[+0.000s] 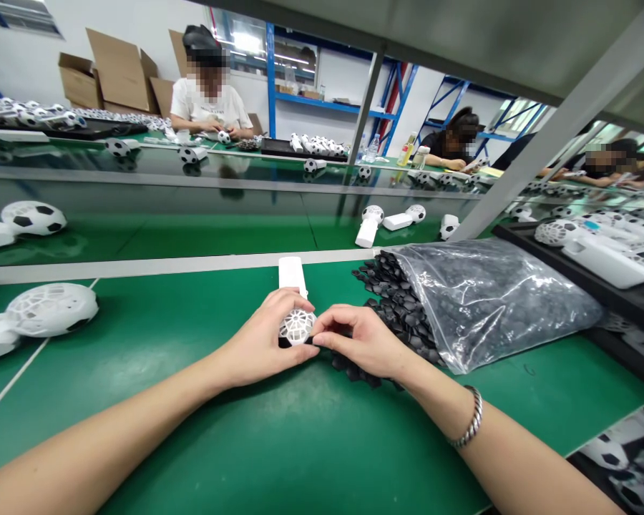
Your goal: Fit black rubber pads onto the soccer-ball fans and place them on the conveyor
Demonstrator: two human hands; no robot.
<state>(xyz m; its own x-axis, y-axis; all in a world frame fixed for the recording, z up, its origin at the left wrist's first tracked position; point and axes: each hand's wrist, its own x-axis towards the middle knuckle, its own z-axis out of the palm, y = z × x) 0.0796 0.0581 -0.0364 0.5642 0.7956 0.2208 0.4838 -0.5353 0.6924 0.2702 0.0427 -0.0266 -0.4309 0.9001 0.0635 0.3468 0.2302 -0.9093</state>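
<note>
My left hand is wrapped round the head of a white handheld fan that lies on the green tabletop, its handle pointing away from me. The fan head has an openwork grille like a football, with a little black at its lower edge. Against the right side of that head, my right hand has thumb and forefinger pinched together. What sits between those fingertips is too small to make out. Just beyond the right hand lies a pile of small black plastic pieces, spilling from a clear plastic bag.
A white-and-black fan lies at the left edge. Behind a pale strip runs a shiny green belt carrying several fans. A black tray of fans stands at right, near a slanted metal post. Co-workers sit across the line.
</note>
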